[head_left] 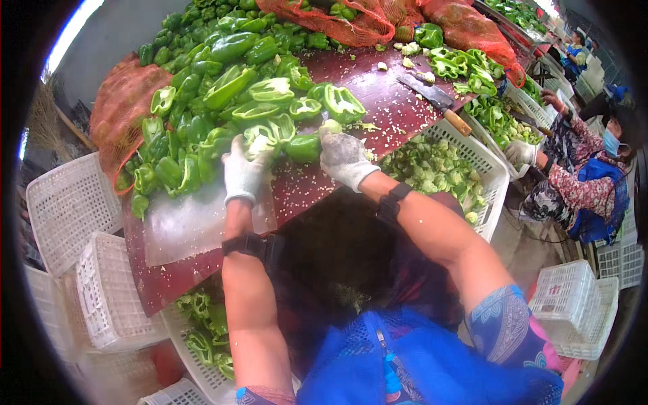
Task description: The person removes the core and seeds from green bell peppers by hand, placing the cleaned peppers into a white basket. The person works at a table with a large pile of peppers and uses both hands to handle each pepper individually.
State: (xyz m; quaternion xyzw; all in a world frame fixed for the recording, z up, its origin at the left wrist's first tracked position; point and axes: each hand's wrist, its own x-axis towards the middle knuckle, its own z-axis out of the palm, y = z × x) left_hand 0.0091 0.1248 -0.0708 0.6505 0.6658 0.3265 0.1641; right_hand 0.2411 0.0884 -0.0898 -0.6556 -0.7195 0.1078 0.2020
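My left hand point(244, 172), in a white knit glove, grips a cut green bell pepper point(260, 137) whose pale inside faces up. To its right my right hand point(347, 156), in a glove with a grey-stained back, holds a pale pepper core point(332, 125) at the fingertips. A green pepper piece point(304, 148) lies between the two hands, against the right glove. Just beyond them rest open pepper halves point(343, 104) on the dark red tabletop point(304, 190), which is strewn with seeds. A large heap of whole peppers point(233, 48) rises behind.
A cleaver point(430, 93) with a wooden handle lies at the table's right edge. Below it a white crate point(493, 192) holds pepper cores point(440, 172). Another crate point(195, 359) with pepper halves stands lower left. Red mesh sacks point(124, 96) flank the heap. A masked co-worker point(587, 187) sits at right.
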